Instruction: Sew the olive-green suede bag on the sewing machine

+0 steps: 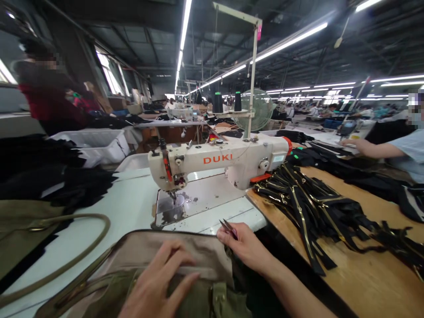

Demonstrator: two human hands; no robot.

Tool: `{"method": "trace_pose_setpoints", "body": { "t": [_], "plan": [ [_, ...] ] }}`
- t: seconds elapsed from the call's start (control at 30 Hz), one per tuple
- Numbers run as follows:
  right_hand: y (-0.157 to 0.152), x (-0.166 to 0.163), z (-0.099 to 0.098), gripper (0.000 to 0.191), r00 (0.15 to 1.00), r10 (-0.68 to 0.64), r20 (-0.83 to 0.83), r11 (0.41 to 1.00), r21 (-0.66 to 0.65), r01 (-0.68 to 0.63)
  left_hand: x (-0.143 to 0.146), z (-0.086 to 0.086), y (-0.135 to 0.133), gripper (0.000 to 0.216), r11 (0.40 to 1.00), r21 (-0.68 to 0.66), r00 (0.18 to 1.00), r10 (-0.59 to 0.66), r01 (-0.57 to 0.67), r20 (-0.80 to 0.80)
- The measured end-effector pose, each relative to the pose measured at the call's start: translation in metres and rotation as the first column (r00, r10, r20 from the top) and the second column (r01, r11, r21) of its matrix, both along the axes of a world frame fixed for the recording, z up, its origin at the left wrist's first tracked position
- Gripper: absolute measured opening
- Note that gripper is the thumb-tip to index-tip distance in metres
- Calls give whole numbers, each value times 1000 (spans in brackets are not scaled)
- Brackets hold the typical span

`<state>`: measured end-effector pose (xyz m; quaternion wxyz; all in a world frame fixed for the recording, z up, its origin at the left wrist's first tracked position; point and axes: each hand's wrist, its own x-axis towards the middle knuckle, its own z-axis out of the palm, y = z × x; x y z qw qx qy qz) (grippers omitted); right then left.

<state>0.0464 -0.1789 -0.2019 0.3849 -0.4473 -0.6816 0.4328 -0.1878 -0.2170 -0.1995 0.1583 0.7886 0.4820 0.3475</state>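
An olive and beige fabric bag [185,251] lies at the near edge of the white sewing table [109,207]. My left hand [159,282] rests flat on the bag with its fingers spread. My right hand [245,245] is closed round small thread snips [228,226] at the bag's right corner, by the zipper edge. Behind them stands a cream DUKI sewing machine [218,161], its needle over the metal plate [185,203].
A heap of black zippers with gold teeth [314,203] covers the wooden table on the right. Black fabric [59,176] and an olive bag with a strap [29,225] lie on the left. White bins, a fan and other workers sit further back.
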Motion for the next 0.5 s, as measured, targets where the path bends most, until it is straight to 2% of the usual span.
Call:
{"method": "trace_pose_setpoints", "body": {
  "t": [0.03,0.17,0.23,0.33,0.4,0.5],
  "plan": [
    [6,-3,3,41,999,20,-35,1000,-9,-20,12,2,11,9,998,-40,999,-47,47,1],
    [26,-15,-8,40,1000,-15,-6,1000,-4,15,48,-4,48,30,992,-122,997,53,-46,58],
    [33,-17,-19,39,999,-47,21,999,7,47,54,-15,58,27,989,-132,994,82,-72,74],
    [38,-15,-28,38,987,-110,115,994,32,107,54,-29,61,9,990,-127,995,64,-54,77],
    [36,-10,-25,39,954,-189,232,980,110,167,53,-32,61,10,991,-126,995,45,-34,85],
    [27,-2,-16,35,851,-355,387,918,315,239,51,-26,63,12,986,-164,992,48,-28,121]
  ]
}}
